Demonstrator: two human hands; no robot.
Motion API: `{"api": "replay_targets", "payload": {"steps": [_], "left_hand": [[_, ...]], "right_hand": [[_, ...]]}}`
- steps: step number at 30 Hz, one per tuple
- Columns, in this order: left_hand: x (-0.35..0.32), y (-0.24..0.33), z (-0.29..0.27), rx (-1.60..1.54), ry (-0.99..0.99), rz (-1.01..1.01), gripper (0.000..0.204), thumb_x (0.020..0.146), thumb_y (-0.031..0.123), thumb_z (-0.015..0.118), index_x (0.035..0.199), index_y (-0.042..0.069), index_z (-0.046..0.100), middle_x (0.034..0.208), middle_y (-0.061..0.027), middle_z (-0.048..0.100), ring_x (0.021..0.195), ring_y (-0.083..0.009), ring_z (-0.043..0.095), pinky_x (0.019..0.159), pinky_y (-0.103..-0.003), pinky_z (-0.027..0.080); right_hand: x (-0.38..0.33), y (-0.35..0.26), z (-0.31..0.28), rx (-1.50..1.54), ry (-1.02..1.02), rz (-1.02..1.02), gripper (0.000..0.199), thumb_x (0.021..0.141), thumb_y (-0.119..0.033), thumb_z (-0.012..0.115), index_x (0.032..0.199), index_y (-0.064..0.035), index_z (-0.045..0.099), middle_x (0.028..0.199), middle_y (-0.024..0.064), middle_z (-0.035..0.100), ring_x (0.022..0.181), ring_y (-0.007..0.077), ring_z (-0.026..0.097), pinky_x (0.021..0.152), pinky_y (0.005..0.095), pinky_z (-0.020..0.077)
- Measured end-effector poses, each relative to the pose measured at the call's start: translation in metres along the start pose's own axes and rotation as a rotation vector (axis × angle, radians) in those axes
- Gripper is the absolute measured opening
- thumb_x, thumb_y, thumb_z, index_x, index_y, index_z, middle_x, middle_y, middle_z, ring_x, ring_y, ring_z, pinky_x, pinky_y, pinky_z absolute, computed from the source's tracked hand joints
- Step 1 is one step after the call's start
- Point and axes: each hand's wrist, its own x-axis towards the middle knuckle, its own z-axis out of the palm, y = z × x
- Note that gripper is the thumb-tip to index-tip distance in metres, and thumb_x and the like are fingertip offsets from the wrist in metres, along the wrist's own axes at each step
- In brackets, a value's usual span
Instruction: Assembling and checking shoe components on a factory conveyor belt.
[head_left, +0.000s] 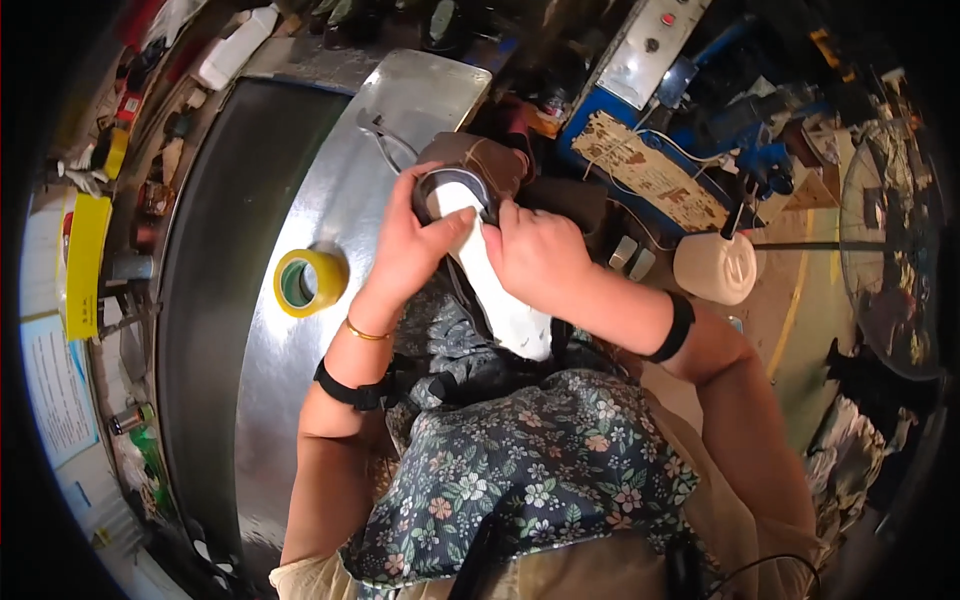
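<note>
In front of my chest, above my apron, I hold a dark shoe upper (461,180) with a long white sole-shaped piece (497,292) lying along it. The rounded dark rim points away from me, and the white end is nearest my lap. My left hand (405,238) wraps the rim from the left, its thumb pressed on the white surface. On the opposite side, my right hand (540,248) is closed on the edge, thumb down against the white piece. Just beyond the rim is a brown leather-like piece (475,150), partly covered by the upper.
A roll of yellowish tape (311,282) rests on the shiny metal tabletop (275,380) at my left, beside a black belt (225,210). At the far right stand a blue machine (645,170) with cables and a whitish plastic jug (715,268). A fan (880,270) is farther right.
</note>
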Motion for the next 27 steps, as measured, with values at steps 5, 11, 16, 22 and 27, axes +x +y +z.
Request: {"api": "replay_targets", "payload": {"steps": [5,11,16,22,27], "left_hand": [[-0.007,-0.004,-0.006,-0.084,-0.129,-0.007,0.055,0.085,0.008,0.073,0.130,-0.001,0.044,0.115,-0.0080,0.060,0.105,-0.0145,0.056,0.093,-0.029,0.046],[-0.008,0.004,-0.007,-0.059,-0.098,-0.030,0.055,0.084,0.006,0.071,0.131,-0.002,0.044,0.115,-0.0081,0.060,0.105,-0.0148,0.057,0.093,-0.030,0.047],[0.000,0.013,-0.017,-0.211,-0.177,-0.115,0.055,0.081,0.010,0.071,0.130,-0.002,0.049,0.116,-0.0075,0.062,0.106,-0.0160,0.058,0.098,-0.030,0.044],[-0.032,-0.041,0.003,-0.670,0.276,-0.077,0.061,0.102,0.038,0.038,0.145,-0.005,0.037,0.146,-0.0163,0.045,0.135,-0.0274,0.043,0.114,-0.037,0.030],[-0.049,0.002,0.001,1.253,0.450,0.072,0.044,0.100,0.027,0.043,0.070,0.002,0.062,0.062,-0.0149,0.065,0.053,-0.0417,0.061,0.053,-0.048,0.052]], "right_hand": [[-0.016,0.062,0.014,1.529,-0.711,0.509,0.075,0.103,-0.058,0.026,0.136,0.0062,0.047,0.138,0.0148,0.054,0.127,0.0195,0.051,0.103,0.0352,0.0419],[-0.074,0.014,0.006,0.629,-0.245,0.245,0.051,0.102,-0.029,0.047,0.142,0.0012,0.040,0.128,0.0344,0.053,0.126,0.0439,0.048,0.101,0.0430,0.0419],[-0.051,0.014,0.018,0.842,-0.066,0.018,0.065,0.100,-0.024,0.054,0.151,0.0003,0.022,0.137,0.0314,0.048,0.132,0.0407,0.046,0.106,0.0405,0.0385],[-0.039,0.005,0.033,0.983,-0.085,-0.027,0.077,0.098,-0.027,0.056,0.152,0.0038,0.010,0.151,0.0306,0.030,0.143,0.0363,0.031,0.114,0.0383,0.0281],[-0.038,-0.040,0.009,0.868,-0.149,0.151,0.087,0.095,-0.028,0.060,0.148,0.0117,0.002,0.145,0.0424,0.025,0.136,0.0524,0.031,0.112,0.0459,0.0315]]}}
